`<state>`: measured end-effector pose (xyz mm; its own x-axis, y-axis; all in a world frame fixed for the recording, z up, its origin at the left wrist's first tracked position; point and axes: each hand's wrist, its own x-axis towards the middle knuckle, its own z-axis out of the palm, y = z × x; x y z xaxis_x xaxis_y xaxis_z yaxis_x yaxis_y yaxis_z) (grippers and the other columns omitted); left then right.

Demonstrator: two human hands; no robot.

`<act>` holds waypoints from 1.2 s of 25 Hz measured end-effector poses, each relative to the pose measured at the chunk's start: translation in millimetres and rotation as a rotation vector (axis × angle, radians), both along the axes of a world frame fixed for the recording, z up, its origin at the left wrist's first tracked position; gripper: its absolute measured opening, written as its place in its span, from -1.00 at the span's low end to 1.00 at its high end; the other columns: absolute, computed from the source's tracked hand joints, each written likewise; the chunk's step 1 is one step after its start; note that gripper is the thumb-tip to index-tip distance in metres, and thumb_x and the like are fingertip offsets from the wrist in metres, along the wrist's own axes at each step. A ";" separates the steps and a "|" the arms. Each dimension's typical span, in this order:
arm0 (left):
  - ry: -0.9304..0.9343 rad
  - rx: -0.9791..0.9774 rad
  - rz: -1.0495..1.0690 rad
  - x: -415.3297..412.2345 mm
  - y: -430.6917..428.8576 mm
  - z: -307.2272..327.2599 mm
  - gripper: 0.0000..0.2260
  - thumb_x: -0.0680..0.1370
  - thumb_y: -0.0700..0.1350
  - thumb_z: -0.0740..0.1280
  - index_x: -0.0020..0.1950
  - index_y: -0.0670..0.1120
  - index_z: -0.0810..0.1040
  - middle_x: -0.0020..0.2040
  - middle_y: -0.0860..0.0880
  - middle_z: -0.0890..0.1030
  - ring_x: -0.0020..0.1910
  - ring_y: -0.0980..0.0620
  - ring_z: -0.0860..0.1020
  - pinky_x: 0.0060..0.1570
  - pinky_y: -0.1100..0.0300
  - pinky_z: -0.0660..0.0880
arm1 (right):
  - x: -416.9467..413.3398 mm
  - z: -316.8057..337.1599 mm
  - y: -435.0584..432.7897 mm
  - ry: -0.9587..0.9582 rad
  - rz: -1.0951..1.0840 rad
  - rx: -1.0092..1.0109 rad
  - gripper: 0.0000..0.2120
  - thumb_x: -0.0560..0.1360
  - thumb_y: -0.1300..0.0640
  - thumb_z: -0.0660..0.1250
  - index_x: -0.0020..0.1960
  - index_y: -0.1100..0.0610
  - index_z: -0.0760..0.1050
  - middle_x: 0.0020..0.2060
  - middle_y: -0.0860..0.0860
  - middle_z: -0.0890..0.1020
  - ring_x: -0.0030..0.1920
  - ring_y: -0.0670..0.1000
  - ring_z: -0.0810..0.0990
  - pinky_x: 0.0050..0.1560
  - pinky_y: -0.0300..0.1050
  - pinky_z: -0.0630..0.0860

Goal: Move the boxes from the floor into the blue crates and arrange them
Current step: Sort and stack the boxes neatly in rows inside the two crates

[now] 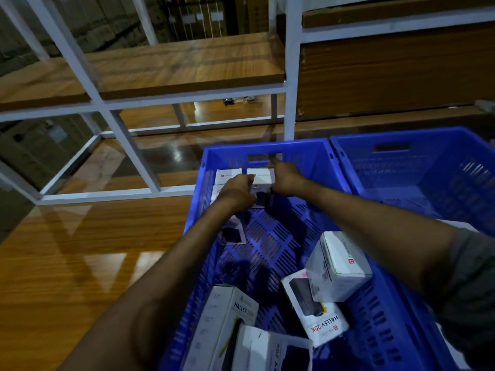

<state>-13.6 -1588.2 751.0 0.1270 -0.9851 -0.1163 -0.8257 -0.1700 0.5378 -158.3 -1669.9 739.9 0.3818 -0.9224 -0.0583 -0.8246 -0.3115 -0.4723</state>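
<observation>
A blue slotted crate fills the lower middle of the head view. Both my arms reach to its far end. My left hand and my right hand together grip a small white box with a dark picture, set against a row of white boxes standing along the far wall. My right index finger points up at the wall's handle slot. Several loose white "Halley 20K" boxes lie in the crate's near end, one upright, one flat, others at the bottom edge.
A second blue crate stands to the right, touching the first. A white metal rack with wooden shelves rises behind and to the left. Glossy wooden floor spreads on the left.
</observation>
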 end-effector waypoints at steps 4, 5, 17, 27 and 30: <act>-0.092 -0.043 -0.030 8.1 -5.8 -7.4 -0.72 0.49 -0.19 0.39 0.20 -0.14 0.61 0.20 -0.18 0.62 0.21 -0.22 0.58 0.13 -0.04 0.54 | 12.0 -7.5 -0.9 -0.011 -0.206 0.004 -0.72 0.54 0.05 0.41 0.17 0.14 0.46 0.13 0.17 0.60 0.05 0.16 0.63 0.00 -0.01 0.60; -0.129 -0.064 -0.034 8.5 -6.0 -7.3 -0.70 0.50 -0.18 0.39 0.23 -0.13 0.62 0.28 -0.18 0.57 0.26 -0.23 0.54 0.18 -0.06 0.53 | 13.4 -12.9 -1.1 -0.020 -0.245 0.038 -0.68 0.53 0.07 0.43 0.20 0.18 0.48 0.17 0.19 0.60 0.10 0.17 0.63 0.06 -0.01 0.60; -0.392 -0.054 -0.070 11.9 -4.6 -5.6 -0.68 0.62 -0.03 0.30 0.32 -0.15 0.56 0.36 -0.16 0.40 0.35 -0.21 0.39 0.27 -0.12 0.45 | 16.2 -23.0 4.8 0.057 -0.200 0.173 -0.58 0.40 0.14 0.57 0.21 0.21 0.58 0.17 0.18 0.65 0.17 0.15 0.64 -0.01 -0.10 0.53; -0.018 -0.082 -0.230 -10.4 22.4 8.1 -0.85 0.55 -0.10 0.41 0.11 0.00 0.62 0.05 -0.06 0.64 0.01 -0.02 0.61 0.03 0.07 0.54 | -55.0 77.3 49.0 0.363 0.199 0.483 -0.61 0.40 -0.14 0.56 -0.08 0.19 0.64 -0.26 0.06 0.67 -0.26 0.00 0.61 -0.23 -0.10 0.63; 0.122 0.401 -0.661 -43.4 65.0 24.0 -0.62 0.50 0.04 0.53 0.26 0.01 0.56 -0.05 0.06 0.72 -0.07 0.13 0.65 0.09 0.10 0.58 | -79.6 115.9 94.2 0.547 0.458 0.500 -0.39 0.24 -0.39 0.54 0.12 -0.01 0.65 -0.01 0.00 0.71 -0.08 -0.07 0.60 0.11 0.00 0.60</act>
